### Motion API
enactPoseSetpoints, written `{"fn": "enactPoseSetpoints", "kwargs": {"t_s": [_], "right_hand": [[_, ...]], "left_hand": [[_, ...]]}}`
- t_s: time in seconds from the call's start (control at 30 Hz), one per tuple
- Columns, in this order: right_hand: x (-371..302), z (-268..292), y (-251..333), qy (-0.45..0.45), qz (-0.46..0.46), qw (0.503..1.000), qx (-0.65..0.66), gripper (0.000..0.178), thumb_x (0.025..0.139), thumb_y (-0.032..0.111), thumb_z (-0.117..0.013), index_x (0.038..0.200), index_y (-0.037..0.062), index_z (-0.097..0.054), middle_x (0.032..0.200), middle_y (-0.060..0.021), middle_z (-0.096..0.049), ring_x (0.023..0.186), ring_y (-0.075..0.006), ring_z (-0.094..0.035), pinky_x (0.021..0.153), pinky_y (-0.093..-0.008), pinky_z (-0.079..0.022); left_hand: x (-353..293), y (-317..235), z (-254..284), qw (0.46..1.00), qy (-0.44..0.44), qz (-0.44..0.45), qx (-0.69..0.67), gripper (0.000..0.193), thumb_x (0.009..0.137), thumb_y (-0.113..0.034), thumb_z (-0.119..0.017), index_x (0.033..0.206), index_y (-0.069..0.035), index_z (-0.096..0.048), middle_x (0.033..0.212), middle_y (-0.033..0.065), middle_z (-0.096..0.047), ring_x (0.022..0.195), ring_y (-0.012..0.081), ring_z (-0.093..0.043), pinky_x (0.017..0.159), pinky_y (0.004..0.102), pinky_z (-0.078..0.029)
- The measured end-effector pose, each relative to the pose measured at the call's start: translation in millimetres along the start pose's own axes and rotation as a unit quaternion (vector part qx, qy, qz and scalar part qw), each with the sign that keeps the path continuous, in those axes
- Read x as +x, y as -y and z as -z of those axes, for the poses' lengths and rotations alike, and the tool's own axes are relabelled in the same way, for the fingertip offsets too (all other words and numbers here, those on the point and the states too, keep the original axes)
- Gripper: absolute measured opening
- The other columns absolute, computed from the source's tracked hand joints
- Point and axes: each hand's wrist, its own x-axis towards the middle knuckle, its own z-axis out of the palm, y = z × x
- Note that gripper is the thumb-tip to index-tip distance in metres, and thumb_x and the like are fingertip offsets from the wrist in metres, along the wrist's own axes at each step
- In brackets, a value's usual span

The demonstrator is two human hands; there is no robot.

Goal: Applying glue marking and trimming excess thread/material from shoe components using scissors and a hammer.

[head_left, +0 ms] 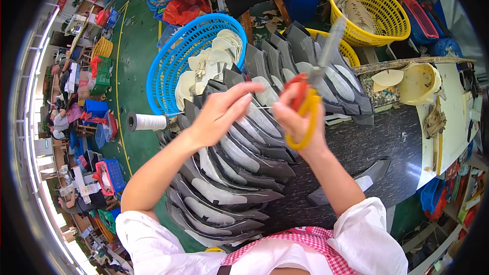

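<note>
My right hand is closed around a pair of scissors with red and yellow handles. The blades point up and away, blurred by motion. From a spool of white thread at the left, a strand runs behind my left hand to my right fingertips. My left fingers are stretched out and apart, close to the strand; the thumb is hard to make out. Beneath both hands, many dark grey cut pieces with light grey patches lie overlapping in rows. Another such piece lies apart, near my right forearm.
A blue basket holding cream pieces stands beyond my left hand. At the far right is a yellow basket. A cream tub and a crumpled brown cloth sit at the right on the dark speckled table.
</note>
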Motion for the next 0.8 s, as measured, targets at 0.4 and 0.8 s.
{"fn": "enactPoseSetpoints", "kwargs": {"t_s": [0.4,0.8], "right_hand": [[-43,80,-27,-0.145,0.044,0.89,-0.43,0.02,0.074,0.003,-0.066,0.081,0.005,-0.048,0.066,-0.0011,-0.055,0.055,-0.0092,-0.051,0.05,-0.0232,-0.041],[-35,110,-28,-0.106,0.129,0.738,-0.653,0.03,0.065,0.018,-0.072,0.089,0.009,-0.057,0.064,-0.0036,-0.057,0.055,-0.0231,-0.058,0.05,-0.0322,-0.044]], "left_hand": [[91,30,70,0.973,0.044,-0.066,0.219,0.023,0.066,-0.019,-0.073,0.066,-0.007,-0.054,0.069,-0.0036,-0.031,0.066,0.0094,-0.03,0.059,0.0231,-0.024],[134,97,27,0.959,-0.015,-0.128,0.253,0.021,0.067,-0.022,-0.072,0.072,-0.008,-0.057,0.062,0.0027,-0.043,0.058,0.0148,-0.045,0.053,0.0295,-0.036]]}}
